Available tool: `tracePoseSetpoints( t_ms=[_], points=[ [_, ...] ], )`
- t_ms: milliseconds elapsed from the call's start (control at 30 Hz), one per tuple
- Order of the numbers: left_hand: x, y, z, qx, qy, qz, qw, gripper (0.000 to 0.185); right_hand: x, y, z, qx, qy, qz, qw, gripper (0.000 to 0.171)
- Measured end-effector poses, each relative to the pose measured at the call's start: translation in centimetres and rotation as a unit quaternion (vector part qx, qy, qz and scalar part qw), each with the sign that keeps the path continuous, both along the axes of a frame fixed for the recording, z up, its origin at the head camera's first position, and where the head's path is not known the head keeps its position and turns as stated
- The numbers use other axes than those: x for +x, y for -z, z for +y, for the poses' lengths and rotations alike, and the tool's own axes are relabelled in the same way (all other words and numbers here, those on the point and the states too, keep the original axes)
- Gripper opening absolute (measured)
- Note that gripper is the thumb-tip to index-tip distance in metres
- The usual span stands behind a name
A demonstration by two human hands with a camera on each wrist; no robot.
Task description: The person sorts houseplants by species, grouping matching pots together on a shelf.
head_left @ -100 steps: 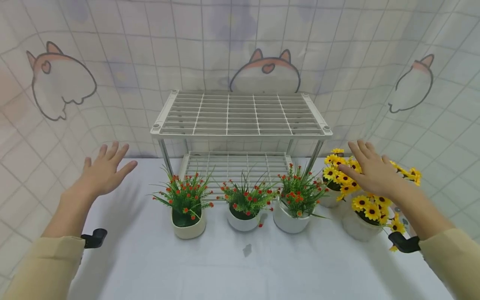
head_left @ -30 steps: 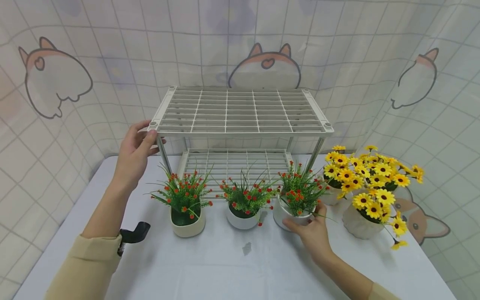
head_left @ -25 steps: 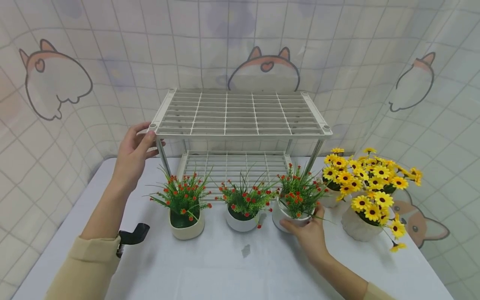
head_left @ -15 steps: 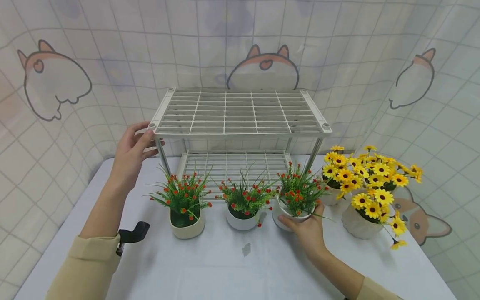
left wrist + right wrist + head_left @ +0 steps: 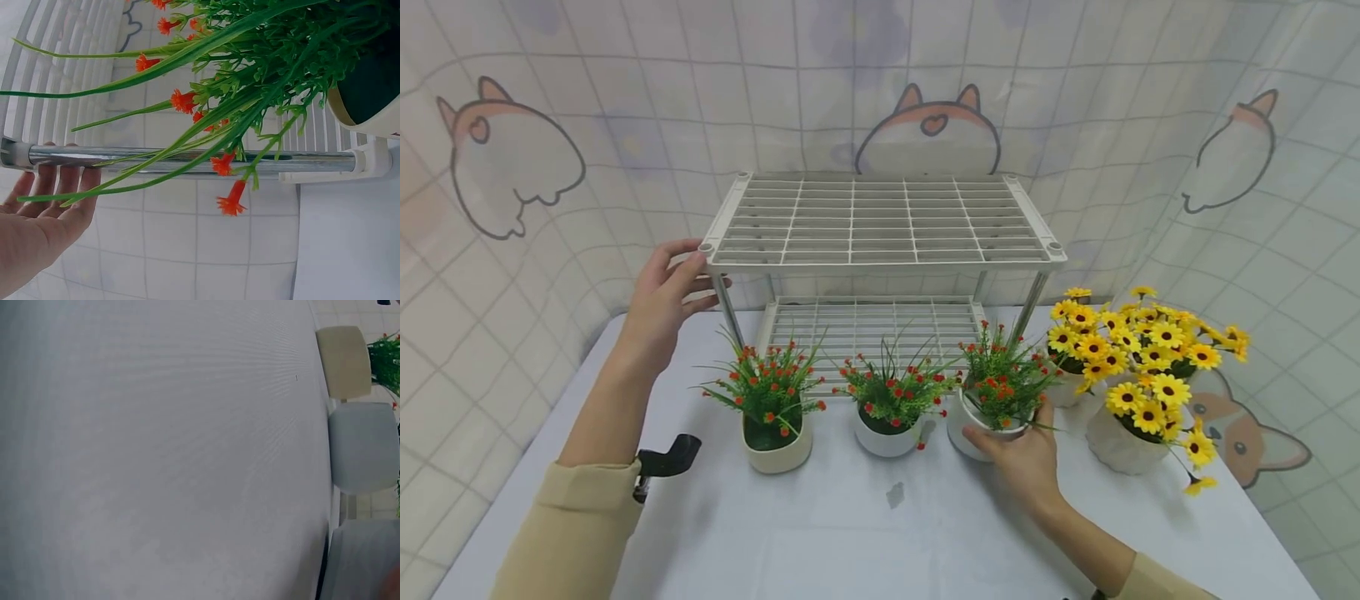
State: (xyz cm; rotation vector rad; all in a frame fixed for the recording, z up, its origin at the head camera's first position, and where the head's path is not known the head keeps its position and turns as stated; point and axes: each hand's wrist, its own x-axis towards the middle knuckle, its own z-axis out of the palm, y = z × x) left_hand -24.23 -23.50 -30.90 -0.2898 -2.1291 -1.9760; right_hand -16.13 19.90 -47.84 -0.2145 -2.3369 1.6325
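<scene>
Right hand [image 5: 1026, 454] grips upright white pot [image 5: 967, 423], red flowers pointing up.

The left arm stretches forward and up in a beige sleeve, forearm bare, wrist bent slightly back. The left hand [image 5: 658, 302] is raised with palm turned inward, fingers [image 5: 59, 181] extended and close together, thumb pointing right. The right arm reaches forward lower down, its sleeve just showing at the frame's bottom edge. The right hand [image 5: 1024, 457] lies knuckles up, fingers curved leftward and thumb raised; how tightly it curls is hard to judge from the head view.
</scene>
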Motion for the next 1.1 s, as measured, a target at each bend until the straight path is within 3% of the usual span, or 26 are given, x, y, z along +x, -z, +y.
tracePoseSetpoints(
  t_ms=[333,667,867,1100],
  points=[
    [-0.2,0.1,-0.1,0.012,0.006,-0.001,0.9999,0.045,0.5,-0.8,0.2,-0.020,0.009,0.017,1.000,0.121],
    [-0.1,-0.1,0.2,0.038,0.004,-0.014,0.9992,0.040,2.1,-4.5,0.1,-0.055,-0.001,0.096,0.994,0.123],
    [0.0,-0.4,0.6,-0.015,-0.037,-0.023,0.9989,0.042,3.4,-6.8,-0.6,-0.091,0.001,0.112,0.990,0.118],
    [-0.1,-0.8,0.8,-0.042,-0.058,-0.039,0.9967,0.041,4.6,-9.5,-2.0,-0.055,0.005,0.143,0.988,0.105]
  ],
)
